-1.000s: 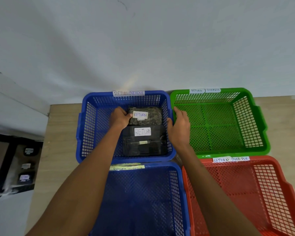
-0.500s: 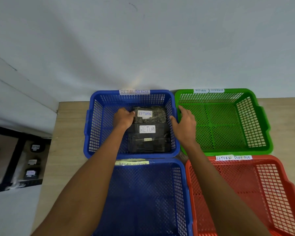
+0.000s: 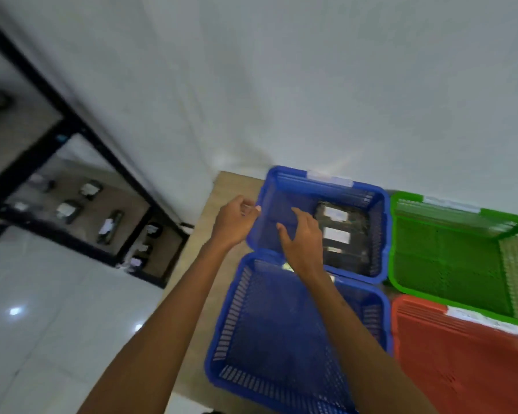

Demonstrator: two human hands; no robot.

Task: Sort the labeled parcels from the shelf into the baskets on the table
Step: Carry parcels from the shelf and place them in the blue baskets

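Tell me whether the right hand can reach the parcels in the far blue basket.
Probably yes: the right hand hovers open over the far blue basket, and the parcels lie uncovered just beside it, with nothing between.

Your landmark: far left basket [image 3: 382, 228], on the table [image 3: 226, 183].
- In it: 2 parcels toward its right wall, rear parcel [image 3: 338, 215] behind front parcel [image 3: 346, 252].
- Just before it: near left basket [image 3: 281, 339].
- Just right of it: far right basket [image 3: 449, 258].
- Before it and to the right: near right basket [image 3: 461, 369].
- Left of it, beyond the table: shelf [image 3: 126, 201], with several shelf parcels [image 3: 68, 210] on it.
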